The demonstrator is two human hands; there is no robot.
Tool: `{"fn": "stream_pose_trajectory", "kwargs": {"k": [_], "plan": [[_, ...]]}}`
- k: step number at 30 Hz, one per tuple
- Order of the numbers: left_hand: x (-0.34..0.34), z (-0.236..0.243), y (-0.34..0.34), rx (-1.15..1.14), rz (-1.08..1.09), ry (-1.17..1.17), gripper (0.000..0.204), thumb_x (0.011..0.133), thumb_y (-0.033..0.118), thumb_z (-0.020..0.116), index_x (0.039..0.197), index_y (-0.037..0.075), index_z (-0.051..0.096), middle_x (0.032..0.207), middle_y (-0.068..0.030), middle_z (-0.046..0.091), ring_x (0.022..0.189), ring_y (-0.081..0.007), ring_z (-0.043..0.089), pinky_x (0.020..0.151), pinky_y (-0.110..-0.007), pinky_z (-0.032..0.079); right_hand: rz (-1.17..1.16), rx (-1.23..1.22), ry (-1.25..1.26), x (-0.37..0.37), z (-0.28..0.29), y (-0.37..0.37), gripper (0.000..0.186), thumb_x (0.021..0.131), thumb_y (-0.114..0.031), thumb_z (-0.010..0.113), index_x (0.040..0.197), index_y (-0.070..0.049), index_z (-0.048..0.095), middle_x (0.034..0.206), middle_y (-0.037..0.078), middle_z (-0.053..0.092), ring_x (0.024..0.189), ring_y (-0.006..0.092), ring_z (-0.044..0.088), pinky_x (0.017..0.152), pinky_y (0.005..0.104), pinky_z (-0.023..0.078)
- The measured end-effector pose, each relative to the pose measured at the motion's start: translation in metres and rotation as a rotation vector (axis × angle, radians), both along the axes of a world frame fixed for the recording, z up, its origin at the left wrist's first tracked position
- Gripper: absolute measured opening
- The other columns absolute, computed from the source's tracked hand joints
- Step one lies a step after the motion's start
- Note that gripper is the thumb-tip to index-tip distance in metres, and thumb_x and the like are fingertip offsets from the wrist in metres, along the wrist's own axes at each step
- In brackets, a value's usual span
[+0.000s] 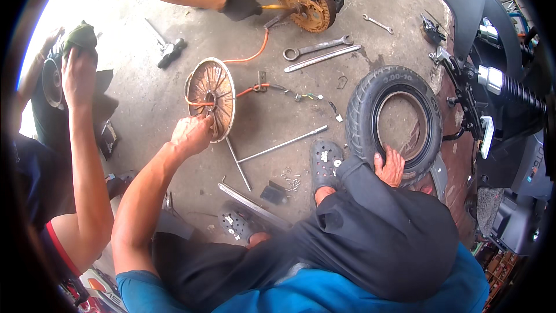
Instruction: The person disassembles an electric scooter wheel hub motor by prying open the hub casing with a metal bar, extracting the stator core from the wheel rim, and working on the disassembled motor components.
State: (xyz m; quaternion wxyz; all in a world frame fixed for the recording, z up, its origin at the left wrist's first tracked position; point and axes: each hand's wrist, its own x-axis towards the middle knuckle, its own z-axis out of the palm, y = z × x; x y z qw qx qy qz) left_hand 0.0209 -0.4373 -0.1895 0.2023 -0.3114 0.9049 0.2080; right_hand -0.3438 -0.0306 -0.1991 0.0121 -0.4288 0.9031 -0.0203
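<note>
My left hand (pixel 194 134) is closed on the hub of a round hub motor cover (pixel 223 90), which stands tilted on edge, its ribbed, rust-stained inside showing. An orange cable (pixel 252 55) passes through the cover's middle, ending on the right in loose wires (pixel 298 96). My right hand (pixel 392 167) lies with fingers apart on the near part of a black tyre (pixel 362 113) lying flat on the floor; its forearm is hidden. A T-handle wrench (pixel 281 144) lies between the cover and my shoe.
Across from me, black-gloved hands (pixel 242 6) of another person hold a rusty stator (pixel 313 14). At left, another person's hand (pixel 78 75) holds a green cloth (pixel 80 37) by a round metal part (pixel 52 83). A combination wrench (pixel 318 47), small screws (pixel 291 179) and a scooter (pixel 509 81) are around.
</note>
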Motion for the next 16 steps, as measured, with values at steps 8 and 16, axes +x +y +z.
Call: {"fn": "stream_pose_trajectory", "kwargs": {"k": [8, 16], "plan": [[0.002, -0.004, 0.000, -0.005, 0.000, -0.001, 0.012, 0.083, 0.015, 0.056, 0.087, 0.004, 0.060, 0.090, -0.0181, 0.066, 0.085, -0.0382, 0.065, 0.075, -0.049, 0.051, 0.006, 0.000, -0.021, -0.002, 0.002, 0.000, 0.050, 0.093, -0.039, 0.053, 0.128, -0.003, 0.054, 0.116, 0.017, 0.060, 0.110, 0.0339, 0.054, 0.100, 0.0458, 0.035], [0.000, 0.004, -0.002, -0.010, -0.017, -0.008, 0.017, 0.083, 0.018, 0.058, 0.092, 0.004, 0.060, 0.096, -0.0214, 0.067, 0.090, -0.0365, 0.066, 0.078, -0.047, 0.052, -0.031, 0.031, 0.001, -0.003, -0.008, 0.003, 0.054, 0.091, -0.041, 0.055, 0.130, -0.004, 0.054, 0.119, 0.020, 0.058, 0.114, 0.0334, 0.053, 0.102, 0.0455, 0.034]]}}
